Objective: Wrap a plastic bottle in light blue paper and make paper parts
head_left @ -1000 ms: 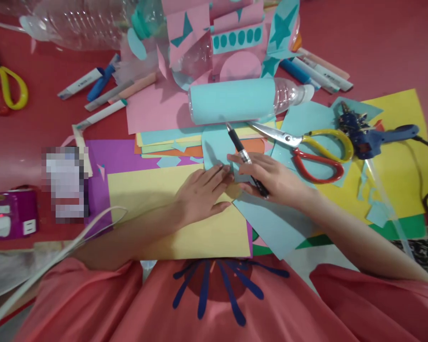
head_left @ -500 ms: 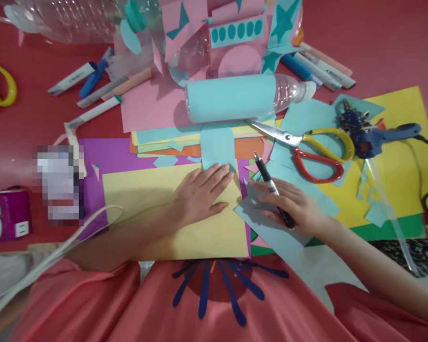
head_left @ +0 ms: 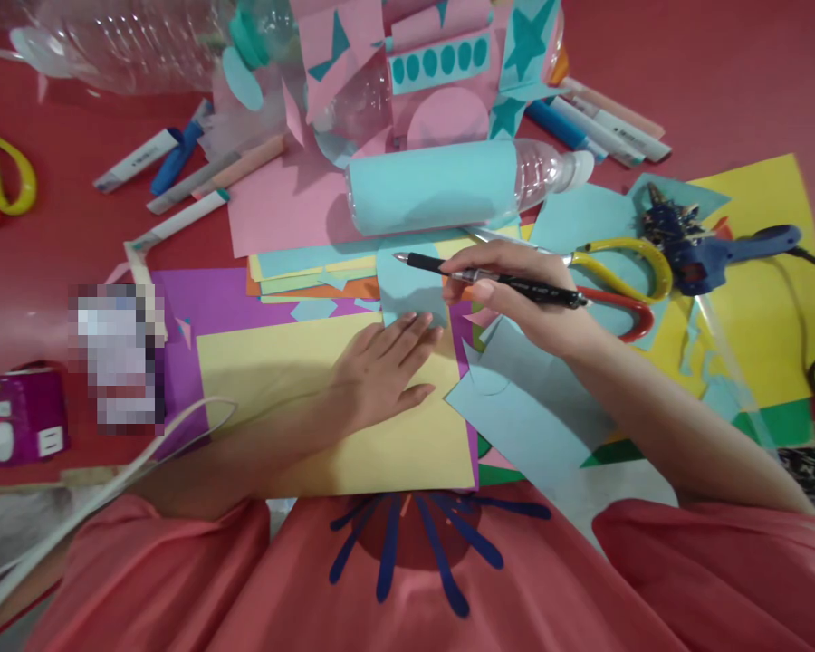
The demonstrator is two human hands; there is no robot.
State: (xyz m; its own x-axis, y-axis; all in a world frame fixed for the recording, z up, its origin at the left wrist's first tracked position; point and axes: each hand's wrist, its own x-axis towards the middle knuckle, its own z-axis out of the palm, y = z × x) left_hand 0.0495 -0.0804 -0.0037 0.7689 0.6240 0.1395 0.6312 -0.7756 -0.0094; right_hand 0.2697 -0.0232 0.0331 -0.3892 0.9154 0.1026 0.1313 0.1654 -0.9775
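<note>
My left hand (head_left: 390, 367) lies flat, fingers stretched out, on a pale yellow sheet (head_left: 272, 362). Its fingertips press the lower end of a light blue strip with a rounded top (head_left: 411, 290). In my right hand (head_left: 522, 294) is a black pen (head_left: 489, 277), its tip pointing left over that strip; whether the tip touches the paper I cannot tell. Scissors with yellow and red handles (head_left: 625, 272) lie partly hidden behind the right hand. Just beyond the strip rests a plastic bottle wrapped in light blue paper (head_left: 435, 188).
A blue glue gun (head_left: 706, 258) with a cord lies right on a yellow sheet (head_left: 774, 344). Cut light blue paper (head_left: 516, 398) is below my right hand. Markers (head_left: 139, 161) lie at left and back right. A pink decorated piece (head_left: 441, 91) stands behind; a white cable (head_left: 109, 493) crosses the left.
My right hand has lifted from the cut blue paper and moved up and left with the pen, which now points left over the strip. The left hand stays in place.
</note>
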